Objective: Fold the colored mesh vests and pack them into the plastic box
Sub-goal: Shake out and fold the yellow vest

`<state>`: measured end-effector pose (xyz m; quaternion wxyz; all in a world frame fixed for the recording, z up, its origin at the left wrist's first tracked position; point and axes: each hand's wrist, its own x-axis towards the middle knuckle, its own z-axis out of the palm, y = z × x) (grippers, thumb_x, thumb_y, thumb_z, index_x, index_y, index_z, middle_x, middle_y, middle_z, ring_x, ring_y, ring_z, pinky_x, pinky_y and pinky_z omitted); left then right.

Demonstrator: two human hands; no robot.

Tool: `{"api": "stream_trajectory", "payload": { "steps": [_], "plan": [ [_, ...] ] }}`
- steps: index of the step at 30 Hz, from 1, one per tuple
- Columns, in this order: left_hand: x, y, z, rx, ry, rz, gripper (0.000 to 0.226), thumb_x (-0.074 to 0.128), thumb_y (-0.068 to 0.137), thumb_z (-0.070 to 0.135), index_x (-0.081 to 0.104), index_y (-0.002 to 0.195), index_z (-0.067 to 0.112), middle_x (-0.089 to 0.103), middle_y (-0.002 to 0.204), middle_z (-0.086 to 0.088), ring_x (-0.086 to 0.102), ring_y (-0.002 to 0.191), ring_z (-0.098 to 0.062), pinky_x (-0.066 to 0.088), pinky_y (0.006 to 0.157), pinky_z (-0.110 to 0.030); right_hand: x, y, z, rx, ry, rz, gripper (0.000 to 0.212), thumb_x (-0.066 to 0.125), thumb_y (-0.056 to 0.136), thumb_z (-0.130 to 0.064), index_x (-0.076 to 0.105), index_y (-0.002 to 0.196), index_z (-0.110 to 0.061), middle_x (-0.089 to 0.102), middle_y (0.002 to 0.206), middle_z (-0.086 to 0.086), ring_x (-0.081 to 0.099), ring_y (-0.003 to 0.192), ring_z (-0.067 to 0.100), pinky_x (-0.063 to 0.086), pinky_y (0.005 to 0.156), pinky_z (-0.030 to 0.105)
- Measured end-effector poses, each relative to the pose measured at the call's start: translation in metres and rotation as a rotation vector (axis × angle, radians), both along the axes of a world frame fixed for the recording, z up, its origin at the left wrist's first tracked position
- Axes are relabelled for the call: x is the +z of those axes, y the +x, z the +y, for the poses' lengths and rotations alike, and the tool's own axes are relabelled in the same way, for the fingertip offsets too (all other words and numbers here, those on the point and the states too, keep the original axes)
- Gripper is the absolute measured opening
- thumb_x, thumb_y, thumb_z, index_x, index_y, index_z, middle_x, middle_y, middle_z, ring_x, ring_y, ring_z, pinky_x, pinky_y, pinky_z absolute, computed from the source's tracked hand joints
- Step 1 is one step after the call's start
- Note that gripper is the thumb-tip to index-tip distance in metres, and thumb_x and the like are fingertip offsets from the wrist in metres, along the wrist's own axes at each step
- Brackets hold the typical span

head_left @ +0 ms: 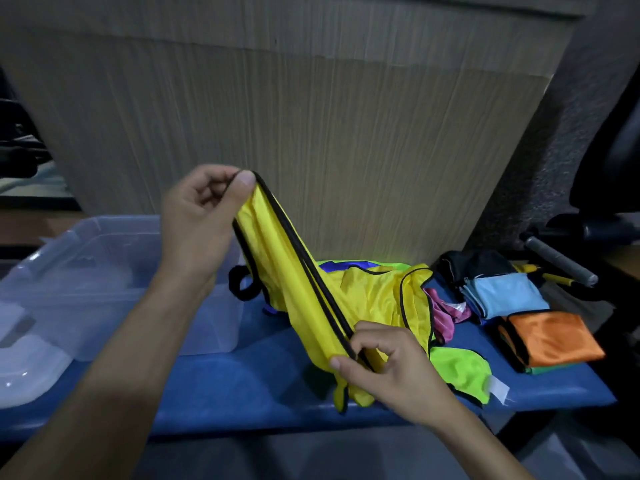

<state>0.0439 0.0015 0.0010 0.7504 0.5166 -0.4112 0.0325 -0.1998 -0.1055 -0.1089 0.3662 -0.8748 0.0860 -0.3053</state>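
Note:
A yellow mesh vest (pixel 374 296) with black trim is stretched between my two hands above the blue surface. My left hand (pixel 201 216) is raised and pinches the black-edged top of the vest. Lower and to the right, my right hand (pixel 381 362) pinches the same black edge. Under the yellow vest lies a loose heap with a lime green vest (pixel 460 368), a pink one (pixel 445 318) and a bit of blue. The clear plastic box (pixel 104 271) stands on the left, behind my left arm; what it holds is hard to make out.
Folded vests sit at the right: orange (pixel 554 337) over green, light blue (pixel 509 294), and black (pixel 471 265) behind. The blue surface (pixel 242 386) ends at a near edge. A clear lid (pixel 24 372) lies far left. A cardboard sheet (pixel 311 133) stands behind.

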Motion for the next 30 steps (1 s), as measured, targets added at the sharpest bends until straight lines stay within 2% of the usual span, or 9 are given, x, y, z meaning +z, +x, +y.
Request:
{"api": "stream_trajectory", "payload": {
  "steps": [8, 11, 15, 18, 21, 23, 25, 27, 30],
  "plan": [
    [0.134, 0.014, 0.03, 0.03, -0.131, -0.097, 0.006, 0.073, 0.092, 0.023, 0.069, 0.089, 0.025, 0.067, 0.069, 0.018, 0.056, 0.069, 0.004, 0.046, 0.069, -0.018, 0.081, -0.041, -0.009, -0.04, -0.131, -0.11, 0.038, 0.079, 0.086, -0.035, 0.048, 0.064, -0.028, 0.043, 0.063, -0.011, 0.041, 0.061, 0.01, 0.033, 0.06, 0.024],
    [0.178, 0.01, 0.052, -0.016, -0.172, -0.109, 0.006, 0.073, 0.093, 0.023, 0.068, 0.088, 0.023, 0.067, 0.07, 0.015, 0.057, 0.071, 0.001, 0.047, 0.072, -0.021, 0.126, -0.062, -0.022, -0.131, -0.253, -0.139, 0.035, 0.077, 0.086, -0.043, 0.055, 0.066, -0.024, 0.049, 0.061, -0.007, 0.043, 0.057, 0.01, 0.036, 0.055, 0.03],
    [0.211, 0.001, 0.089, -0.156, -0.055, -0.16, 0.007, 0.068, 0.097, 0.026, 0.068, 0.092, 0.021, 0.069, 0.074, 0.01, 0.063, 0.072, -0.003, 0.055, 0.075, -0.025, 0.19, -0.088, -0.048, -0.334, -0.309, -0.258, 0.036, 0.078, 0.085, -0.047, 0.063, 0.067, -0.02, 0.051, 0.056, -0.001, 0.042, 0.055, 0.005, 0.034, 0.05, 0.029],
    [0.209, 0.004, 0.112, -0.327, 0.143, -0.216, 0.01, 0.068, 0.093, 0.03, 0.074, 0.092, 0.022, 0.07, 0.085, 0.006, 0.065, 0.08, -0.006, 0.058, 0.082, -0.024, 0.236, -0.101, -0.061, -0.423, -0.293, -0.342, 0.031, 0.077, 0.084, -0.035, 0.064, 0.067, -0.012, 0.049, 0.057, -0.003, 0.039, 0.056, 0.004, 0.031, 0.051, 0.024],
    [0.186, 0.015, 0.124, -0.33, 0.338, -0.333, 0.024, 0.083, 0.077, 0.045, 0.078, 0.094, 0.029, 0.075, 0.092, 0.009, 0.065, 0.083, 0.001, 0.052, 0.079, -0.011, 0.255, -0.102, -0.066, -0.353, -0.174, -0.409, 0.032, 0.075, 0.083, -0.035, 0.063, 0.065, -0.012, 0.05, 0.055, -0.012, 0.04, 0.056, 0.001, 0.031, 0.051, 0.017],
    [0.163, 0.022, 0.127, -0.297, 0.424, -0.396, 0.022, 0.082, 0.084, 0.026, 0.074, 0.105, 0.024, 0.076, 0.111, 0.004, 0.066, 0.098, 0.0, 0.05, 0.087, -0.011, 0.254, -0.099, -0.071, -0.281, -0.072, -0.392, 0.033, 0.076, 0.079, -0.047, 0.066, 0.061, -0.021, 0.054, 0.056, -0.014, 0.044, 0.057, -0.001, 0.035, 0.054, 0.013],
    [0.137, 0.03, 0.13, -0.292, 0.48, -0.436, 0.03, 0.071, 0.089, 0.002, 0.07, 0.112, 0.021, 0.074, 0.116, 0.002, 0.066, 0.106, -0.004, 0.049, 0.092, -0.014, 0.245, -0.099, -0.079, -0.223, 0.0, -0.334, 0.04, 0.081, 0.069, -0.064, 0.073, 0.066, -0.024, 0.062, 0.064, -0.012, 0.052, 0.063, -0.001, 0.042, 0.06, 0.011],
    [0.113, 0.034, 0.131, -0.262, 0.537, -0.46, 0.03, 0.073, 0.09, 0.003, 0.071, 0.11, 0.025, 0.075, 0.109, -0.002, 0.066, 0.098, -0.01, 0.052, 0.085, -0.023, 0.234, -0.097, -0.087, -0.199, 0.007, -0.255, 0.049, 0.084, 0.064, -0.066, 0.077, 0.074, -0.018, 0.069, 0.073, -0.004, 0.059, 0.07, 0.004, 0.048, 0.065, 0.013],
    [0.087, 0.036, 0.132, -0.211, 0.57, -0.455, 0.027, 0.074, 0.087, 0.005, 0.073, 0.099, 0.03, 0.072, 0.091, -0.002, 0.063, 0.077, -0.009, 0.052, 0.065, -0.025, 0.218, -0.092, -0.096, -0.188, 0.0, -0.146, 0.038, 0.085, 0.069, -0.043, 0.078, 0.079, -0.008, 0.073, 0.08, 0.015, 0.062, 0.074, 0.011, 0.049, 0.066, 0.013]
  ]
}}
